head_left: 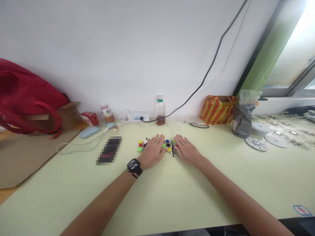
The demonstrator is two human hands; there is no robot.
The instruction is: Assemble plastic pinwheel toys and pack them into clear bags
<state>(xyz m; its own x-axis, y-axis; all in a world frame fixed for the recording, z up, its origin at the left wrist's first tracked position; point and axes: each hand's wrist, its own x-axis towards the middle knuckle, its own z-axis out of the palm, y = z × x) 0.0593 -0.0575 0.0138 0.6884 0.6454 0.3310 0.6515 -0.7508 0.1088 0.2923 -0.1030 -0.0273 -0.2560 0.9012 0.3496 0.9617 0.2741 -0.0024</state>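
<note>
Left hand [153, 150] and right hand [187, 149] lie palm down, flattened, fingers stretched forward and nearly together; neither grips anything that shows, though what is under the palms is hidden. Beneath them spreads the pale green table [157, 203], the red bag [29, 95] lying at its far left. Smaller, the striped bag [218, 109] stands at the back right, and the bottle [160, 114] of brown liquid stands beyond the hands. On the left wrist sits a black watch [134, 166].

Smallest are the pieces at the fingers: coloured discs [168, 145], some to the left of the left hand, partly covered by it, others in the gap between the hands; and thin strips [172, 148], just beside the right fingers. As I judge it, the step in hand is flanking and steadying this cluster with level palms. Working on any single piece would call for raising a palm clear, then a fingertip pinch, without scattering the neighbouring discs.
</note>
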